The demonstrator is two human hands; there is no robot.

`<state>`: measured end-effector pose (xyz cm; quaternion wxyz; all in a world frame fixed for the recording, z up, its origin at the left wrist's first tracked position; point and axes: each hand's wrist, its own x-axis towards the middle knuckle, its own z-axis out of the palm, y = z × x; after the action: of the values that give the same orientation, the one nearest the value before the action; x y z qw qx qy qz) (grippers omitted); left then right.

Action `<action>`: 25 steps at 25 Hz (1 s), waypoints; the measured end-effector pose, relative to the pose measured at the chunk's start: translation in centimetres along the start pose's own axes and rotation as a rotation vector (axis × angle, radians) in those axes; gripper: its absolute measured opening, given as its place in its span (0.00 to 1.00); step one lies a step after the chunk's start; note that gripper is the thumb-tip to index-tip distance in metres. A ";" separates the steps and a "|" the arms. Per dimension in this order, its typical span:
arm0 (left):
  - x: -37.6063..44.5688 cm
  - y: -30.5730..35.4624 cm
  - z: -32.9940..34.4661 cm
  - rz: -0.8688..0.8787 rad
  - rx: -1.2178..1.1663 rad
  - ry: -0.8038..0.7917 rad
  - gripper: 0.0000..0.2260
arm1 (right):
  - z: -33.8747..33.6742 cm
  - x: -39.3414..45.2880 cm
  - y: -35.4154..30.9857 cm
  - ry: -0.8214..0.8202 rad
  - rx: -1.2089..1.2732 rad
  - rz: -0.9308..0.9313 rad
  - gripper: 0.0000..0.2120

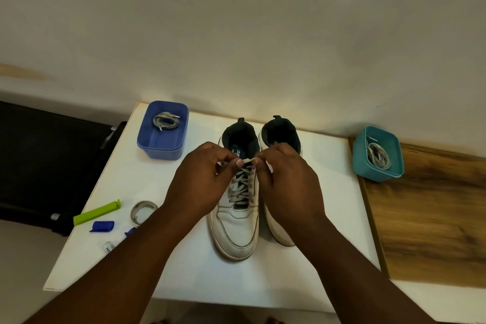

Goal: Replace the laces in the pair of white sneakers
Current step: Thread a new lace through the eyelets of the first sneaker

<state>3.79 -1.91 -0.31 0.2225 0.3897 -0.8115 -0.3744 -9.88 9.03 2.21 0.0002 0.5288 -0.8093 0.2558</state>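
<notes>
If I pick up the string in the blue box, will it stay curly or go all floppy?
Probably floppy: the lace lies in loose, soft loops in the blue box, so it would likely dangle and uncoil. It looks thin, so probably very light. Only its small tips seem stiff.

Two sneakers [238, 221], two tubs [161, 137] each holding laces [165, 121], two hands [200, 179], one green clip [96, 212].

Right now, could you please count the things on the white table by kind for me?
Sneakers: 2
Tubs with laces: 2, blue tub, teal tub at the table's edge
Small items: 5, green clip, tape roll, blue cap, blue piece, tube
Total: 9
</notes>
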 end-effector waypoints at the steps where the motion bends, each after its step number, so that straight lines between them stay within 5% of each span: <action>1: -0.1 0.1 -0.1 0.002 -0.009 -0.014 0.11 | -0.3 0.0 -0.1 -0.017 0.053 0.048 0.09; 4: -0.1 0.2 -0.8 -0.016 -0.010 -0.029 0.10 | -1.0 0.4 0.7 -0.111 0.314 0.356 0.19; 7: -0.1 -0.3 -1.6 -0.127 0.156 -0.065 0.09 | -1.4 0.7 2.2 -0.162 0.152 0.473 0.18; 9: -0.3 -0.2 -1.5 -0.195 0.213 -0.124 0.11 | -1.4 0.8 2.0 -0.162 0.272 0.556 0.17; 14: 0.2 1.9 -1.2 -0.578 -0.720 -0.107 0.12 | -1.5 1.7 0.9 -0.162 1.260 1.027 0.13; 17: 0.1 2.2 -0.6 -0.590 -1.046 -0.165 0.12 | -1.1 1.7 0.7 -0.206 1.516 1.038 0.14; 20: 0.1 2.0 -0.3 -0.600 -1.109 -0.205 0.12 | -0.8 1.6 0.1 -0.200 1.663 1.028 0.11; 25: -0.2 1.0 0.3 -0.343 -0.689 -0.105 0.11 | -0.2 1.0 -0.2 -0.173 1.171 0.713 0.11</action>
<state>3.20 -1.17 0.28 0.2326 0.4026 -0.5714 -0.6762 -10.19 8.18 2.70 -0.4343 0.1619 -0.6594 0.5919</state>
